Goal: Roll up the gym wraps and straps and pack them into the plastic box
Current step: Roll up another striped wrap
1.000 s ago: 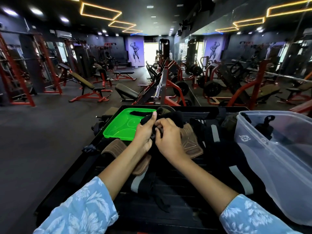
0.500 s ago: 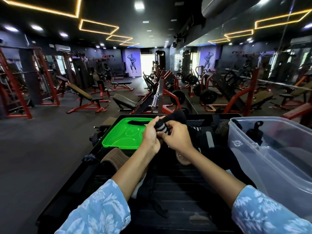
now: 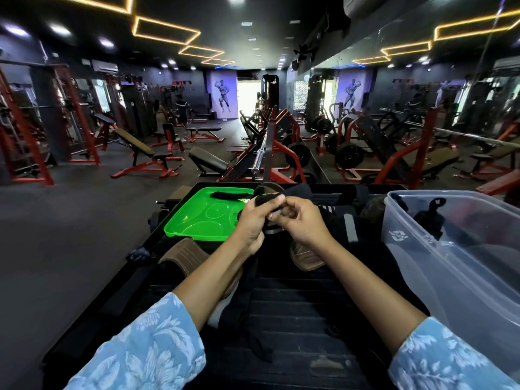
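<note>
Since a moment ago both hands have lifted the wrap (image 3: 271, 211) clear of the desk (image 3: 295, 319) and nearer the green lid (image 3: 202, 218). Left hand (image 3: 253, 220) curls its grip around the rolled part, probably to keep the turns tight; right hand (image 3: 302, 220) pinches the roll beside it, feeding the winding. Its loose black tail hangs down toward the person, long axis running near to far. Plastic box (image 3: 422, 249) waits at the right.
</note>
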`<state>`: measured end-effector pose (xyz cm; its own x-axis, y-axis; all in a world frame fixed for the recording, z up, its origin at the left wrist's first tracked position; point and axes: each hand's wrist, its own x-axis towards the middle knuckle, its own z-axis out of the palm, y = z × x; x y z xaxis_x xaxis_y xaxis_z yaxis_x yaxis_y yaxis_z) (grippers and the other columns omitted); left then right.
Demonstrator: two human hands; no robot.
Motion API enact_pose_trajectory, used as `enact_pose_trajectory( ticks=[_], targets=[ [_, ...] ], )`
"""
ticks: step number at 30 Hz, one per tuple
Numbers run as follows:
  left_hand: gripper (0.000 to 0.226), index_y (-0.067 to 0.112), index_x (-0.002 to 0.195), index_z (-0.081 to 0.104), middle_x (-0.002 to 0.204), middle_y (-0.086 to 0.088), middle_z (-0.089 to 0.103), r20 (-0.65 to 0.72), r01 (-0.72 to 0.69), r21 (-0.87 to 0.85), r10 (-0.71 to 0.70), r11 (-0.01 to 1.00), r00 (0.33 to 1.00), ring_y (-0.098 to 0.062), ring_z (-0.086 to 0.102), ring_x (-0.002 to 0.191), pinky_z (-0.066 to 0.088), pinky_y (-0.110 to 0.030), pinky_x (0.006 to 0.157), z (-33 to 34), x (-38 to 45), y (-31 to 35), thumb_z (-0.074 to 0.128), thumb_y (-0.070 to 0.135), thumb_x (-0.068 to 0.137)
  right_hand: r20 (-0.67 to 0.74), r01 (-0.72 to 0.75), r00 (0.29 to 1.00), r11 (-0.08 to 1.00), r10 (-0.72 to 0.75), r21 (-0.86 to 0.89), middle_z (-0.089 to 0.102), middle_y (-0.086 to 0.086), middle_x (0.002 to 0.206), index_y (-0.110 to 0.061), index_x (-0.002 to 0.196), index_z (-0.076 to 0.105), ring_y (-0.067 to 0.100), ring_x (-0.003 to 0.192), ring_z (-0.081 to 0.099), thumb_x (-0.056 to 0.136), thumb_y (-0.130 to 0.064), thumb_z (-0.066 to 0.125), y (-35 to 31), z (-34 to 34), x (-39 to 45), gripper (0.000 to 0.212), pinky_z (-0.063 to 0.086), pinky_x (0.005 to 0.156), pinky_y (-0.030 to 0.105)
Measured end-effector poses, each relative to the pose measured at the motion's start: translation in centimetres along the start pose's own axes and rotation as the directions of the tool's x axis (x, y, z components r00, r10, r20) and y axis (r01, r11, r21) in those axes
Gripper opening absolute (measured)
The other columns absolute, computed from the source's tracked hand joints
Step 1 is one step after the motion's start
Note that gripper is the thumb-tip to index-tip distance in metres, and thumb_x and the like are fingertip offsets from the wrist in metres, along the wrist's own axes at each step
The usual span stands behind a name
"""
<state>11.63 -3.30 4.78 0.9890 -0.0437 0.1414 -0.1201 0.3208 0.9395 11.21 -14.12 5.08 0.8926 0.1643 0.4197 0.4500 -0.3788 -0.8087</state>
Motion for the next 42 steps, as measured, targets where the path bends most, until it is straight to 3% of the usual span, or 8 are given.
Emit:
enact_pose_trajectory(
  ticks=[6, 11, 15, 18, 22, 32, 36, 42],
  targets=[
    [0.016, 0.015, 0.070, 0.054, 0.047, 0.004, 0.059, -0.158, 0.059, -0.026, -0.063, 0.998, 0.986, -0.007, 0.054, 0.038, 0.044, -0.013, 0.040, -0.4, 0.1, 0.4, 0.052, 0.004, 0.081, 0.037, 0.019, 0.999, 0.997, -0.016, -0.076, 0.064, -0.001, 0.079, -0.011, 0.096, 0.066, 0.018, 0.074, 0.063, 0.077, -0.018, 0.075, -0.7, 0.2, -0.6, 0.022, 0.052, 0.075, 0.028],
    [0.020, 0.015, 0.082, 0.053, 0.040, 0.006, 0.036, -0.126, 0.066, -0.077, -0.075, 0.995, 0.989, -0.004, 0.029, 0.028, 0.029, -0.007, 0.034, -0.9, 0.3, 0.3, 0.043, -0.002, 0.083, -0.402, 0.043, 0.909, 0.982, -0.115, -0.183, 0.046, 0.001, 0.102, -0.008, 0.110, 0.053, 0.016, 0.087, 0.053, 0.075, -0.022, 0.075, 0.3, -0.4, -0.5, 0.043, 0.047, 0.078, 0.028],
    [0.007, 0.012, 0.079, 0.052, 0.048, 0.001, 0.038, -0.124, 0.064, -0.054, -0.070, 0.996, 0.990, -0.007, 0.035, 0.031, 0.033, -0.012, 0.036, -1.4, 0.5, 0.6, 0.053, 0.006, 0.074, -0.213, -0.199, 0.953, 0.976, 0.214, 0.089, 0.062, 0.003, 0.086, -0.016, 0.092, 0.061, 0.023, 0.084, 0.062, 0.075, -0.027, 0.076, 0.7, -0.7, 0.1, 0.025, 0.050, 0.076, 0.038],
    [0.020, 0.011, 0.068, 0.048, 0.039, 0.006, 0.043, -0.138, 0.052, -0.069, -0.062, 0.996, 0.989, -0.005, 0.039, 0.027, 0.033, -0.010, 0.031, -1.3, 0.4, 0.8, 0.051, 0.005, 0.087, -0.209, -0.109, 0.970, 0.991, 0.123, 0.079, 0.064, 0.002, 0.071, -0.016, 0.074, 0.063, 0.019, 0.070, 0.064, 0.077, -0.014, 0.074, 0.6, -0.5, 0.1, 0.011, 0.055, 0.073, 0.041],
    [0.019, 0.010, 0.077, 0.060, 0.050, 0.002, 0.062, -0.153, -0.002, -0.077, -0.010, 0.997, 0.988, -0.008, 0.055, 0.037, 0.045, -0.017, 0.035, -1.4, 0.3, 0.8, 0.058, 0.024, 0.091, -0.214, -0.055, 0.974, 0.994, 0.074, 0.097, 0.045, -0.010, 0.053, -0.021, 0.059, 0.049, 0.002, 0.051, 0.042, 0.079, -0.003, 0.070, 0.0, 0.2, -0.2, 0.034, 0.043, 0.059, 0.023],
    [0.025, 0.016, 0.077, 0.047, 0.049, 0.006, 0.058, -0.277, -0.057, -0.069, 0.036, 0.996, 0.960, -0.003, 0.050, 0.035, 0.039, -0.013, 0.035, -0.4, 0.3, 0.4, 0.052, 0.036, 0.092, -0.238, 0.214, 0.942, 0.969, -0.238, -0.121, 0.064, 0.009, 0.082, 0.000, 0.079, 0.063, 0.022, 0.077, 0.061, 0.077, 0.001, 0.065, -0.1, 2.3, -1.9, 0.002, 0.051, 0.071, 0.036],
    [0.057, 0.012, 0.078, 0.055, 0.055, 0.000, 0.062, -0.127, 0.074, -0.182, -0.098, 0.980, 0.987, -0.011, 0.056, 0.046, 0.043, -0.018, 0.043, -0.8, 0.1, 1.3, 0.025, 0.058, 0.094, -0.250, 0.233, 0.928, 0.953, -0.277, -0.192, 0.067, 0.005, 0.082, -0.003, 0.082, 0.062, 0.020, 0.078, 0.063, 0.079, 0.002, 0.059, -0.1, 2.1, -1.9, 0.007, 0.052, 0.072, 0.034],
    [0.031, 0.008, 0.086, 0.054, 0.061, -0.003, 0.069, 0.075, 0.146, -0.261, -0.131, 0.954, 0.989, -0.013, 0.063, 0.051, 0.049, -0.025, 0.057, -0.6, 0.0, 1.6, 0.024, 0.014, 0.095, -0.270, 0.192, 0.932, 0.962, -0.241, -0.193, 0.064, 0.009, 0.091, -0.002, 0.093, 0.060, 0.022, 0.083, 0.062, 0.080, -0.008, 0.065, 0.7, 1.5, -1.7, 0.015, 0.053, 0.075, 0.039]
  ],
)
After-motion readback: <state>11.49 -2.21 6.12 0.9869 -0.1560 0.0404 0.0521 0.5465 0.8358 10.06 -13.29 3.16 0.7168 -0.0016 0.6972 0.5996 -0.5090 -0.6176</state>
